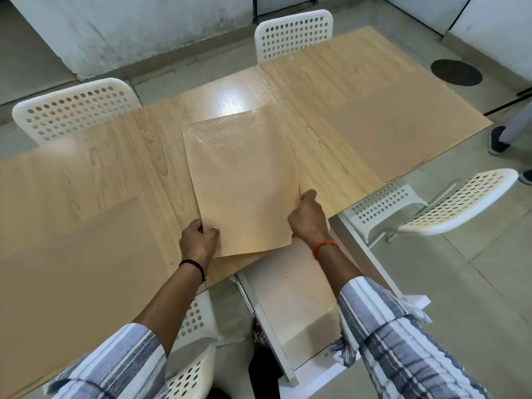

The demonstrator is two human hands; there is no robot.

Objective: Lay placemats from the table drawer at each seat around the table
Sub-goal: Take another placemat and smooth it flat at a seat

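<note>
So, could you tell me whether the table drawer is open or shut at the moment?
Open. The drawer is pulled out from under the table edge towards the person, its pale floor exposed below the placemat.

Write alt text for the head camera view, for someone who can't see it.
Both hands, left and right, grip a tan placemat by its near corners over a wooden table. The drawer below stands open, and white chairs ring the table.
</note>
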